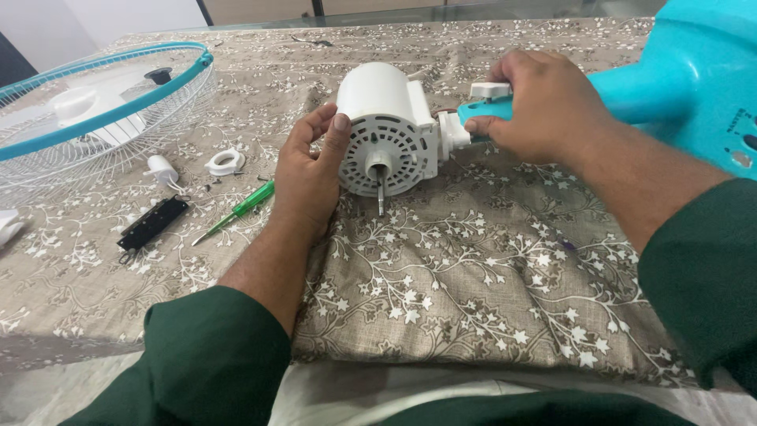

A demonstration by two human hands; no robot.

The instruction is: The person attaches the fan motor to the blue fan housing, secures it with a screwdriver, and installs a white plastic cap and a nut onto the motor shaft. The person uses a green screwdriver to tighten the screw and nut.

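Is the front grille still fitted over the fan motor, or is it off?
Off. The wire grille with its teal rim lies flat on the cloth, apart from the white motor, whose bare shaft sticks out uncovered.
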